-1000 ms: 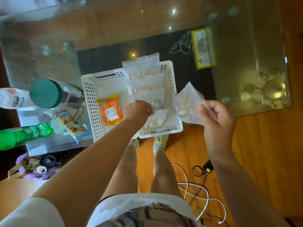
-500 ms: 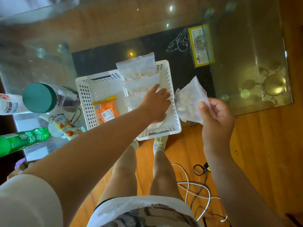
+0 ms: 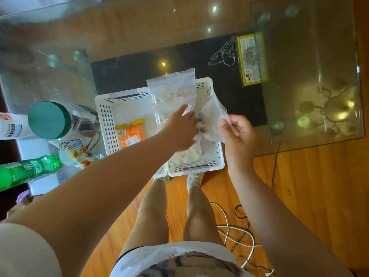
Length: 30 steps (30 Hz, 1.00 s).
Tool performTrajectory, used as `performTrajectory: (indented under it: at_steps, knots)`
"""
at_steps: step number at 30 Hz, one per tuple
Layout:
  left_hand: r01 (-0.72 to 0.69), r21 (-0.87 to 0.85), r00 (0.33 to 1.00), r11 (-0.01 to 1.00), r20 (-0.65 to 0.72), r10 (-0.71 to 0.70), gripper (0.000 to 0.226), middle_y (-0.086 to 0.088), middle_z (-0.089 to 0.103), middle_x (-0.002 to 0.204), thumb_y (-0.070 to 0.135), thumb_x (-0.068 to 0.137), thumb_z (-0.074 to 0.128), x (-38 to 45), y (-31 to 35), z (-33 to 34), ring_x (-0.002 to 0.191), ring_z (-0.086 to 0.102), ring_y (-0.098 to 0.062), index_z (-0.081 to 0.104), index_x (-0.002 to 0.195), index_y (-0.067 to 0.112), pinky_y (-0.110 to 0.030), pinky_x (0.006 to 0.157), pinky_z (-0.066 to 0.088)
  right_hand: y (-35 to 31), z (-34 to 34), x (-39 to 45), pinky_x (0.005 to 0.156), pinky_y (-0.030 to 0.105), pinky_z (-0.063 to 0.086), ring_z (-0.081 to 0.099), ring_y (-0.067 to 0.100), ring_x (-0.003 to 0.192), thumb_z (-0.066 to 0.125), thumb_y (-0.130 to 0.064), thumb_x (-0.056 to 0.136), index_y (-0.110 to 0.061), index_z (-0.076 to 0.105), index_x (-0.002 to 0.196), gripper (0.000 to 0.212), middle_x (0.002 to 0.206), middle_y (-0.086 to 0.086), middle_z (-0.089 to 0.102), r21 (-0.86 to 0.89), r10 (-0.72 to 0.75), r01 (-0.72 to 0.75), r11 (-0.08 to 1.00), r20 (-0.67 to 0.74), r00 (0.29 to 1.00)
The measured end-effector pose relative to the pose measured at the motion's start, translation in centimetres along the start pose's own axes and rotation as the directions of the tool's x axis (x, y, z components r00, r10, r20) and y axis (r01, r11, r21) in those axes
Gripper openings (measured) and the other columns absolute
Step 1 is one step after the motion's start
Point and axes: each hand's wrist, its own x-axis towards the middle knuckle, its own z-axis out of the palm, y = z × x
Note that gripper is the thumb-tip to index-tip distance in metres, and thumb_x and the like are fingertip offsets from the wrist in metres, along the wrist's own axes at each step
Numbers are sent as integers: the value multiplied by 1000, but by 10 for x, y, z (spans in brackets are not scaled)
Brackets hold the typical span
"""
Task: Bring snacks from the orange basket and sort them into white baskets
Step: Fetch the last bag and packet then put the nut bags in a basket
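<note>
While the right hand (image 3: 238,130) is held above the right white basket (image 3: 214,162), a clear bag of snacks (image 3: 212,116) is pinched at its edge between thumb and curled fingers (image 3: 225,122) — lifted free of the basket, tilted. The left hand (image 3: 179,129) is stretched out flat over the same basket, its fingers straight and laid on the stacked clear bags (image 3: 172,90) leaning inside. Nothing is gripped by it. In the left white basket (image 3: 107,120), just beside, an orange packet (image 3: 130,133) is seen lying flat. Both baskets are set on the glass table (image 3: 139,27) — a green bottle (image 3: 30,169) and a green-lidded jar (image 3: 50,119) are parked off to the left.
</note>
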Motion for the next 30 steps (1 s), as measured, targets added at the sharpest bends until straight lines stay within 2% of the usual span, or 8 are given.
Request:
performTrajectory:
  at_steps: [4,10,19,21,23,25,27,30]
  knots:
    - [-13,10,999,1000,-53,14,48,2,36,151,47,95,38,1,-4,6,144,22,-25,32,141,35,-48,118,7,13,9,9,71,11,50,62,6,84,57,-11,90,1,60,100,16,94,3,64,-22,33,-33,999,7,999]
    - [2,-45,997,999,-75,-6,40,1,49,141,45,94,42,3,-3,8,140,30,-24,48,131,32,-47,117,8,37,16,18,59,-2,41,55,-1,77,55,-17,91,-2,59,101,19,93,0,60,-110,135,-133,985,12,991]
    - [64,-115,995,991,-71,-72,36,0,50,140,45,94,42,1,2,7,140,30,-23,57,123,29,-47,118,8,55,0,34,79,31,49,58,15,91,54,-31,91,-12,59,96,20,94,0,61,-161,304,-304,939,-24,952]
    - [66,-148,991,987,-104,-82,34,1,48,142,43,93,46,-1,5,6,142,27,-22,60,121,30,-46,118,7,58,-5,40,76,31,48,56,18,90,53,-33,92,-12,59,94,22,91,1,59,-212,347,-342,916,-14,938]
    - [58,-185,984,981,-156,-88,32,3,44,145,42,93,47,-4,9,5,144,21,-21,60,121,33,-45,118,4,60,-9,44,68,24,45,56,18,89,52,-36,92,-11,60,97,27,92,2,59,-263,370,-356,897,6,929]
    - [54,-250,974,967,-201,-107,31,5,41,146,41,94,47,-10,14,4,145,17,-20,60,121,35,-44,118,0,58,-11,46,67,23,44,56,17,89,53,-35,91,-8,62,103,30,95,4,60,-296,359,-337,894,24,933]
    - [68,-373,956,925,-241,-167,30,6,40,147,37,95,46,-21,20,3,145,16,-18,59,121,34,-41,118,-3,53,-12,46,75,27,47,57,16,91,55,-30,91,-9,61,106,26,100,4,61,-302,322,-297,906,34,946]
    - [78,-634,902,770,-284,-325,26,3,51,139,25,94,48,-48,25,3,138,33,-18,66,113,26,-37,116,9,37,-13,41,77,24,51,59,9,89,59,-18,88,-12,60,108,21,99,-3,61,-285,225,-205,936,39,974]
